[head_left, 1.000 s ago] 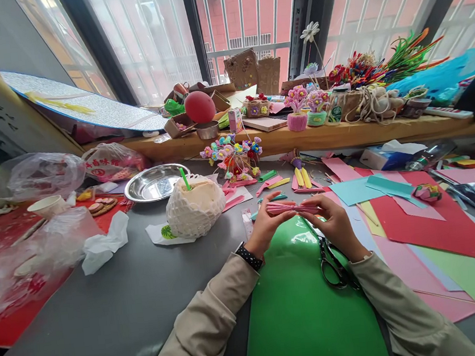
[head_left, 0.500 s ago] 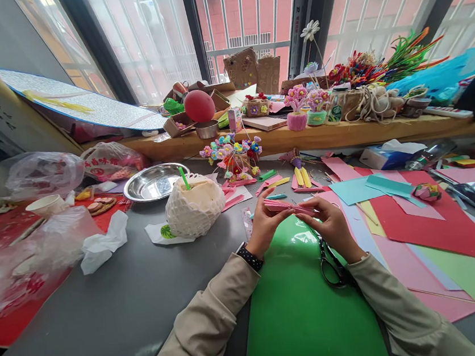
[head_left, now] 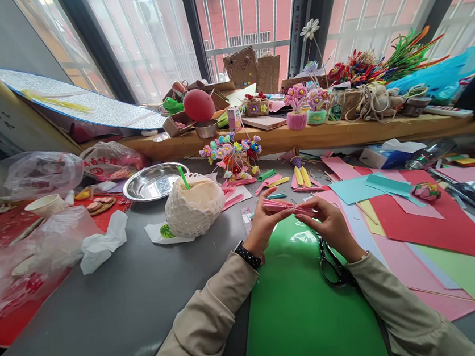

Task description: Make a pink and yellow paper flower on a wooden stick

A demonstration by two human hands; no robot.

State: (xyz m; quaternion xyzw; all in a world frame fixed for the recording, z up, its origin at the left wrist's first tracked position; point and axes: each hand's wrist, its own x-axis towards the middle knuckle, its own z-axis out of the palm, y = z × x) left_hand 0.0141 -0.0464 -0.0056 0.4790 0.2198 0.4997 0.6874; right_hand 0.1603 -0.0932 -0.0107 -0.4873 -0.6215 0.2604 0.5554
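Note:
Pleated pink paper [head_left: 278, 203] is stretched between my two hands, above the far end of a glossy green mat [head_left: 308, 307]. My left hand [head_left: 263, 223] pinches its left part between thumb and fingers. On the other end, my right hand [head_left: 328, 225] is closed, its fingertips meeting near the paper's narrow middle. Part of the folds is hidden behind my fingers. Black-handled scissors [head_left: 332, 267] lie on the mat beside my right wrist, partly under the forearm.
Left of my hands stand a coconut in white netting [head_left: 193, 206] with a green straw and a metal plate [head_left: 156, 181]. Coloured paper sheets [head_left: 431, 224] spread to the right. A small bouquet of craft flowers [head_left: 235, 155] stands ahead, below a crowded wooden sill [head_left: 152, 147].
Almost nothing differs. My left wrist and forearm have shifted very slightly; both hands keep hold of the pink paper in the same place.

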